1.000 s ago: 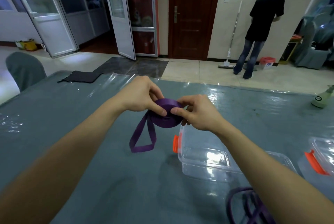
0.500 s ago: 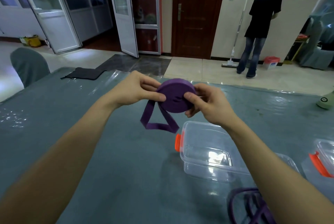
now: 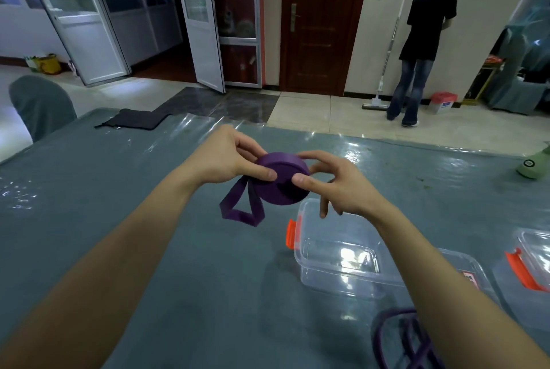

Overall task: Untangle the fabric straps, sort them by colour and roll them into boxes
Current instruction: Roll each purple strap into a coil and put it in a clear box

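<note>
Underneath, grey-clothed table [image 3: 89, 204] before tiled floor [image 3: 342, 118]

left of my left hand [image 3: 220, 157] the grey-blue table cover [image 3: 119, 219] gives wide room. the loop hanging from the purple strap roll [image 3: 279, 187] is in the way below. under my right hand [image 3: 348, 190] stands a clear plastic box with orange latch [image 3: 327, 279]; loose purple straps [image 3: 377, 336] lie nearer.
</note>
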Demonstrator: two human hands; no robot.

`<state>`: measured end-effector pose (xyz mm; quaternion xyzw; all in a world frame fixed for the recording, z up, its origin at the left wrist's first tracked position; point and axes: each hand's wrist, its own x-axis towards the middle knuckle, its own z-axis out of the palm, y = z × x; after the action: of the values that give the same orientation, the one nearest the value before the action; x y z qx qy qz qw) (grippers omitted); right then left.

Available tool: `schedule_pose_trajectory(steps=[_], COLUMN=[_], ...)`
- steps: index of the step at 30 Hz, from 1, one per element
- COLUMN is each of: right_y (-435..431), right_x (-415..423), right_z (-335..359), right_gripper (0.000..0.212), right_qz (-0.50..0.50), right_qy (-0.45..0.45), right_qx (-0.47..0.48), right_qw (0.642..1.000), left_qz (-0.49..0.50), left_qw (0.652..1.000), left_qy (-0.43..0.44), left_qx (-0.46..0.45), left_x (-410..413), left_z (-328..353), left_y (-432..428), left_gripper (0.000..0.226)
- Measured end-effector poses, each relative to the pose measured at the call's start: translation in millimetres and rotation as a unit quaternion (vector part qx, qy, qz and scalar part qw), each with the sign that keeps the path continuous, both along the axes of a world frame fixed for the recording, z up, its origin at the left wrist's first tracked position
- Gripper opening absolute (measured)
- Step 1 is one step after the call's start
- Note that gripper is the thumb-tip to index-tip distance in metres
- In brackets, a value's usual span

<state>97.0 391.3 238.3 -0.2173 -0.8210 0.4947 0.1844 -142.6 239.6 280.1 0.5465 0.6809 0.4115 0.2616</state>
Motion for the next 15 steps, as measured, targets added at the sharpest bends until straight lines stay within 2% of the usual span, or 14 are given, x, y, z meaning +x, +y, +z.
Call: schedule_pose_trajectory(steps=[3,6,12,15], right_y=[-0.1,-3.5,-11.4,-13.4], right_x=[-10.8,-18.8,-25.2,-26.6], right_z=[8.8,6.2,3.7,0.8], right_gripper=[0.045,0.028,0.024,0.02], right_qz=[0.012,0.01,0.019,0.008], right_qy=[-0.021,-0.023,-0.036,-0.022], right_qx=[0.082,0.072,0.128,0.117], right_qw=[0.996,0.997,0.991,0.993], left_qz=[-0.02,-0.031,-0.051,-0.061], left_qw=[0.995,0.985,0.965,0.958], left_qy=[0.087,0.163,0.25,0.273], left_qx=[-0.043,-0.046,-0.055,-0.066], left_x=[5.6,8.7,13.2,14.6], left_z=[6.7,13.3,23.3,27.7], left_y=[5.2,8.1,9.2,10.2], left_gripper=[0.03,0.027,0.024,0.025])
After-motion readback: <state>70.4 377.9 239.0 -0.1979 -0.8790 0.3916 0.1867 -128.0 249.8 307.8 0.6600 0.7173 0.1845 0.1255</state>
